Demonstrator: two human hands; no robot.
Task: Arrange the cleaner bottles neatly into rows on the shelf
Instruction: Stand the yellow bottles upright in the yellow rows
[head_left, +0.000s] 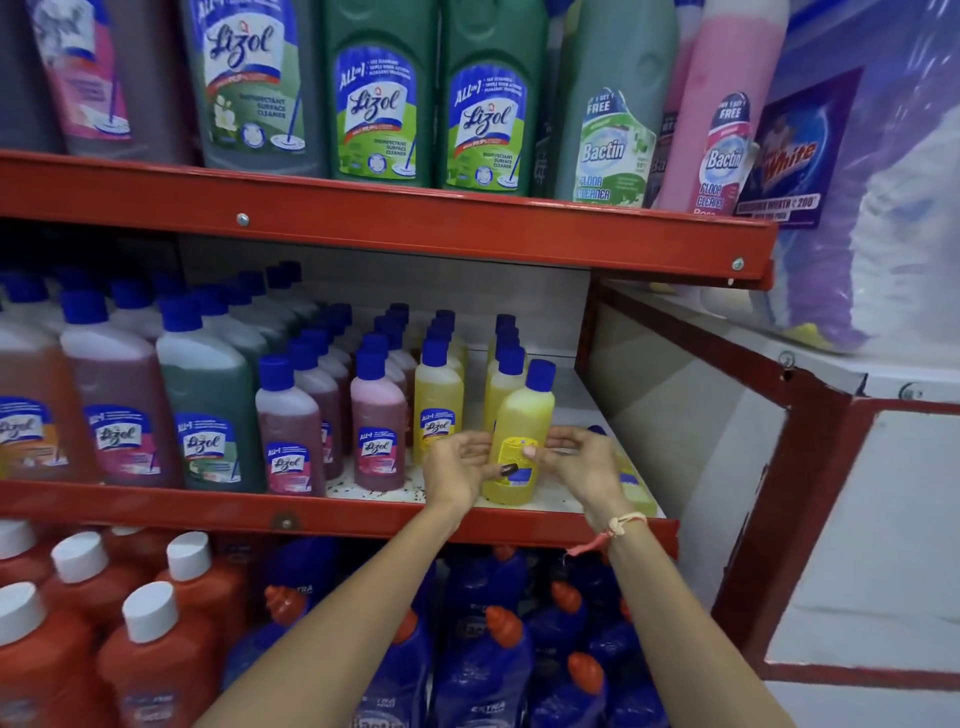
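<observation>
A small yellow cleaner bottle (523, 415) with a blue cap stands at the front of the middle shelf (363, 512), leaning slightly right, its back label towards me. My left hand (454, 470) cups its left side, thumb pressed on the label. My right hand (584, 465) holds its right side, thumb on the front too. Two rows of yellow bottles (439, 400) run back behind it. Another yellow bottle (636, 480) lies on its side behind my right hand, partly hidden.
Rows of small pink bottles (376, 431) and larger maroon and green ones (210, 415) fill the shelf to the left. A red upright (587, 332) closes the right end. Big bottles (376, 93) stand above; orange and blue bottles (483, 660) sit below.
</observation>
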